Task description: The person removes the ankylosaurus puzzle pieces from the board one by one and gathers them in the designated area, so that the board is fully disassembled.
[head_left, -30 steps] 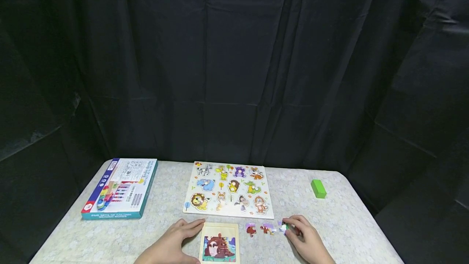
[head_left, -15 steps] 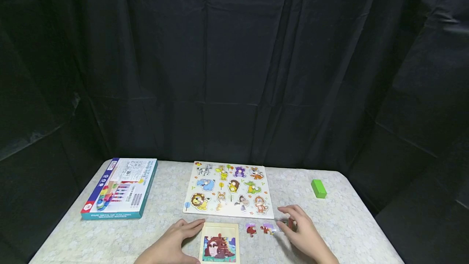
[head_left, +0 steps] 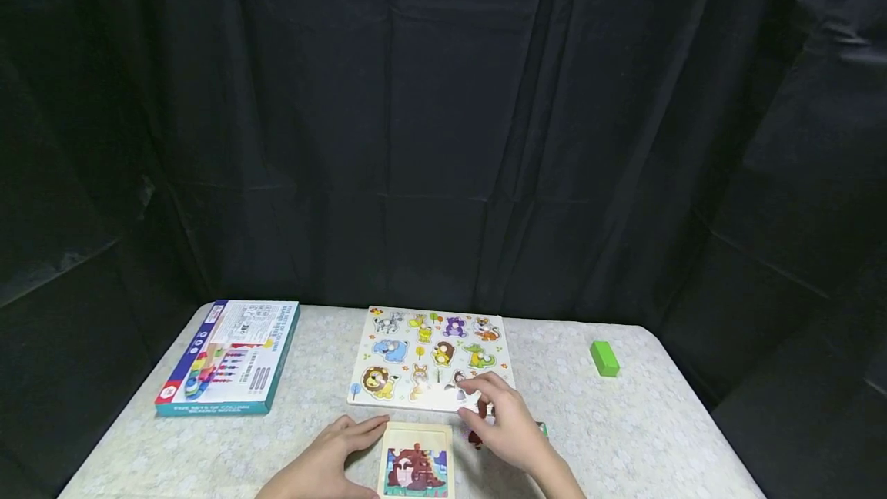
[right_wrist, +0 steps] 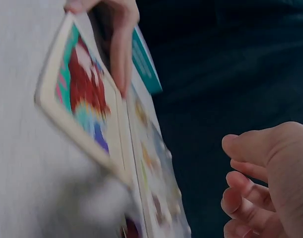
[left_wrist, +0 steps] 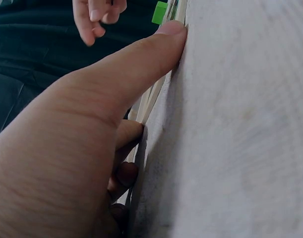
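Observation:
A small wooden jigsaw tray (head_left: 450, 459) with a partly filled brown animal picture lies at the front. My left hand (head_left: 329, 459) holds it by its left side, thumb at the near corner and index finger at the far one; the left wrist view shows the thumb (left_wrist: 141, 62) along the edge. My right hand (head_left: 509, 426) hovers over the loose jigsaw pieces, fingers bent and apart. Nothing shows between its fingers in the right wrist view. One reddish piece (head_left: 475, 440) shows under the thumb, and a green-edged piece (head_left: 543, 428) peeks out to the right; others are hidden.
Behind the tray lies a white animal peg puzzle board (head_left: 405, 399). A flat toy box (head_left: 232, 360) sits at the left and a green block (head_left: 605, 359) at the right. A black curtain (head_left: 443, 137) hangs behind the table.
My right hand has let go of the rightmost jigsaw piece, lifted, and moved left over the other pieces. The left hand and the tray have stayed in place.

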`<action>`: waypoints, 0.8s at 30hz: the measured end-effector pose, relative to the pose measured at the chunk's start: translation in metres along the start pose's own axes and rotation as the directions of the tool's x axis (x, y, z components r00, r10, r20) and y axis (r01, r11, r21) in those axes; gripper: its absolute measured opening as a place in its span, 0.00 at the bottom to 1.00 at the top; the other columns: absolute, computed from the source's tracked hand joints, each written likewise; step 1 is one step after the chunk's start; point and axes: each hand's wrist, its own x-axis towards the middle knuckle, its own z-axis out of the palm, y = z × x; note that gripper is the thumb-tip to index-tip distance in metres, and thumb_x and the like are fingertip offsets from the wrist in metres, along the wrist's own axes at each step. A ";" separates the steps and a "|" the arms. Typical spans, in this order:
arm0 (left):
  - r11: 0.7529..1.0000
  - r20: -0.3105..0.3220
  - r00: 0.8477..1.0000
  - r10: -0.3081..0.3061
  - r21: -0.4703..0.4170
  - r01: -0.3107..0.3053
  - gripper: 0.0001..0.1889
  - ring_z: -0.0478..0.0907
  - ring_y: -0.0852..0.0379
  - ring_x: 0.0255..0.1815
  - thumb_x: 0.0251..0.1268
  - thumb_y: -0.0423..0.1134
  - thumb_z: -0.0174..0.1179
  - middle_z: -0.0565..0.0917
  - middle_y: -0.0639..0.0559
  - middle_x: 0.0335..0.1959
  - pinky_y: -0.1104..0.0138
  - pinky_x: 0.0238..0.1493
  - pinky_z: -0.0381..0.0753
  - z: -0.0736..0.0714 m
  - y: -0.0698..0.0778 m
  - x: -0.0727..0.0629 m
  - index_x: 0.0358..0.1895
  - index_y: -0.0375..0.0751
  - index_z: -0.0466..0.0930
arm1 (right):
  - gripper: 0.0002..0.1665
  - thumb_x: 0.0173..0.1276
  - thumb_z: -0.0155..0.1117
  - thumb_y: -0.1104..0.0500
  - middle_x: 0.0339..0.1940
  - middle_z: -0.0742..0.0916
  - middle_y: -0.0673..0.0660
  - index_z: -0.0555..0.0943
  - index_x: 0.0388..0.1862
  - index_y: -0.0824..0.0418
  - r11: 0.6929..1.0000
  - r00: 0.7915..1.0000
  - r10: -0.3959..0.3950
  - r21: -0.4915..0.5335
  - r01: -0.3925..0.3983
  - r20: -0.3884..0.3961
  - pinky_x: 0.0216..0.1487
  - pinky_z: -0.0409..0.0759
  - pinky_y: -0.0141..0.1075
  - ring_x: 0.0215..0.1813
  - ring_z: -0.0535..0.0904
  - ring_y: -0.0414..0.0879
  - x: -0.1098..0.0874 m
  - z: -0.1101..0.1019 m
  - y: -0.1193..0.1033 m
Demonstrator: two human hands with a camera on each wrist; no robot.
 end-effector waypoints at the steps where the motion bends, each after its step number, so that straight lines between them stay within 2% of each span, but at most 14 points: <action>1: 1.000 -0.001 1.000 0.003 0.000 -0.003 0.55 0.63 0.66 0.47 0.49 0.66 0.81 0.69 0.60 0.82 0.70 0.48 0.70 0.000 0.000 0.000 0.79 0.45 0.71 | 0.18 0.70 0.74 0.63 0.50 0.86 0.57 0.86 0.58 0.61 1.000 1.000 -0.012 0.007 0.012 0.013 0.35 0.77 0.34 0.34 0.75 0.34 0.001 0.004 -0.003; 6: 1.000 -0.007 1.000 0.000 0.004 0.000 0.54 0.63 0.66 0.47 0.49 0.67 0.80 0.69 0.59 0.81 0.70 0.48 0.70 0.000 0.000 0.000 0.79 0.46 0.72 | 0.19 0.69 0.74 0.63 0.49 0.86 0.59 0.86 0.58 0.65 0.997 0.997 -0.056 0.054 0.052 0.060 0.35 0.76 0.31 0.35 0.75 0.33 0.005 0.024 -0.016; 14: 0.999 -0.027 0.999 0.027 0.023 -0.027 0.54 0.64 0.67 0.46 0.49 0.67 0.80 0.71 0.56 0.81 0.70 0.49 0.71 0.000 0.000 -0.001 0.78 0.43 0.73 | 0.18 0.71 0.74 0.63 0.45 0.86 0.58 0.86 0.58 0.66 0.993 0.989 -0.032 0.115 0.015 0.146 0.33 0.75 0.28 0.36 0.75 0.30 0.005 0.046 -0.031; 18: 0.999 -0.021 1.000 0.018 0.026 -0.017 0.54 0.63 0.67 0.46 0.49 0.67 0.80 0.71 0.57 0.81 0.70 0.48 0.71 0.000 0.000 -0.001 0.78 0.44 0.73 | 0.18 0.71 0.74 0.62 0.45 0.87 0.56 0.86 0.58 0.64 0.991 0.982 -0.023 0.131 -0.002 0.186 0.35 0.76 0.28 0.35 0.75 0.29 0.006 0.055 -0.034; 24: 1.000 -0.016 1.000 0.002 0.010 -0.002 0.54 0.63 0.66 0.46 0.49 0.67 0.80 0.70 0.59 0.81 0.70 0.47 0.71 0.001 0.001 0.000 0.79 0.47 0.72 | 0.18 0.73 0.73 0.60 0.43 0.86 0.49 0.86 0.59 0.63 0.985 0.960 0.008 0.161 -0.055 0.279 0.39 0.78 0.28 0.37 0.76 0.30 0.003 0.069 -0.033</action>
